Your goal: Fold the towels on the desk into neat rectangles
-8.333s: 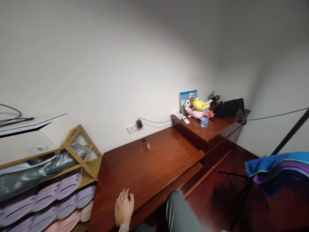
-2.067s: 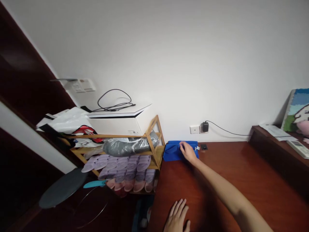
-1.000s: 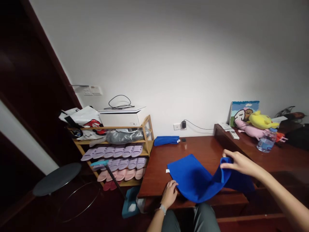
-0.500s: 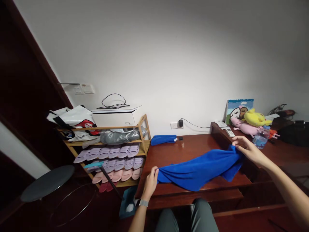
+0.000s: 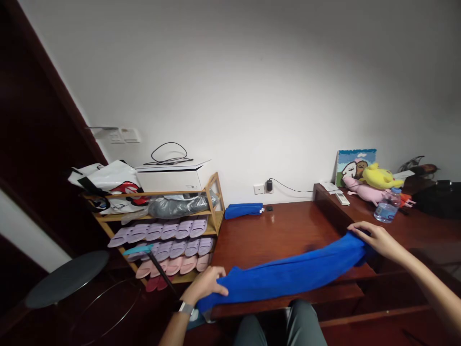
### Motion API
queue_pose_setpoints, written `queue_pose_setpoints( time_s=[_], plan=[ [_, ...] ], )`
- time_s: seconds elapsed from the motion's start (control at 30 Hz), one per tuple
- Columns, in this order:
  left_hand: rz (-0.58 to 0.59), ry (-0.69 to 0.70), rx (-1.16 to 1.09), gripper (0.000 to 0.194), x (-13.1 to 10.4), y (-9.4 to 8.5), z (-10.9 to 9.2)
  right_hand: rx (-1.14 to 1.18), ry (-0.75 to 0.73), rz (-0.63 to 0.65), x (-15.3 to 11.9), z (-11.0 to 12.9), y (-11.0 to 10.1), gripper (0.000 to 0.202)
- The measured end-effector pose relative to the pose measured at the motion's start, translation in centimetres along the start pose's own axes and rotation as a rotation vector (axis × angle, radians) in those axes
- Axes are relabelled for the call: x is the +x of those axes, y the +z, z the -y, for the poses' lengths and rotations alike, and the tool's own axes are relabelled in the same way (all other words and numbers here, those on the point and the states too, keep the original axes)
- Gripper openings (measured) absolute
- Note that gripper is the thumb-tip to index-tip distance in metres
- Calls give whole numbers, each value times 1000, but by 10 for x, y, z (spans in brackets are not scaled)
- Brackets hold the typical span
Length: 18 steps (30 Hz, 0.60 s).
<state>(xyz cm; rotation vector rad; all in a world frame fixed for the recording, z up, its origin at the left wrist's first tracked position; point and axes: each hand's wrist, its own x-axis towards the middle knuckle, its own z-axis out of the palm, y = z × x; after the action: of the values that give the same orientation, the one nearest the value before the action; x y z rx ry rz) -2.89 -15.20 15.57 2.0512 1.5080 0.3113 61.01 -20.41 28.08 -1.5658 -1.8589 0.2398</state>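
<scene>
A blue cloth (image 5: 288, 276) stretches in a long band between my two hands, over the front part of the reddish-brown wooden desk (image 5: 273, 238). My left hand (image 5: 209, 284), with a watch on its wrist, grips the cloth's left end near the desk's front left corner. Higher up on the right, my right hand (image 5: 374, 238) pinches the other end. Some of the cloth hangs past my left hand. A second blue cloth (image 5: 244, 210), folded, lies at the back left of the desk by the wall.
Left of the desk stands a wooden rack (image 5: 216, 204) with lilac and pink slippers and a white box (image 5: 173, 178). A round dark stool (image 5: 68, 278) is at far left. On the raised right surface are a water bottle (image 5: 387, 206), plush toys (image 5: 382, 177) and a remote (image 5: 342, 198).
My left hand has moved left and down, my right hand slightly down and right. The cloth is now pulled longer and narrower, nearer the desk's front edge.
</scene>
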Motion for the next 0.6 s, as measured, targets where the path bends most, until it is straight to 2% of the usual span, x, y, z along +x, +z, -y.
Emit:
queue_pose_setpoints(
  time_s=[0.07, 0.17, 0.3, 0.43, 0.6],
  plan=[
    [92, -32, -25, 38, -8, 9, 14, -14, -9, -7, -5, -7, -1, 60],
    [73, -26, -79, 36, -18, 12, 33, -65, -5, 51, -11, -16, -2, 64],
    [-141, 31, -227, 41, -23, -2, 49, -86, 78, 189, -19, -26, -4, 55],
    [-363, 36, -313, 44, -21, -20, 53, -26, 101, 382, -31, -41, 2, 51],
    [-447, 57, -407, 46, -25, -37, 45, 77, 40, 318, -44, -58, 14, 64]
  ],
)
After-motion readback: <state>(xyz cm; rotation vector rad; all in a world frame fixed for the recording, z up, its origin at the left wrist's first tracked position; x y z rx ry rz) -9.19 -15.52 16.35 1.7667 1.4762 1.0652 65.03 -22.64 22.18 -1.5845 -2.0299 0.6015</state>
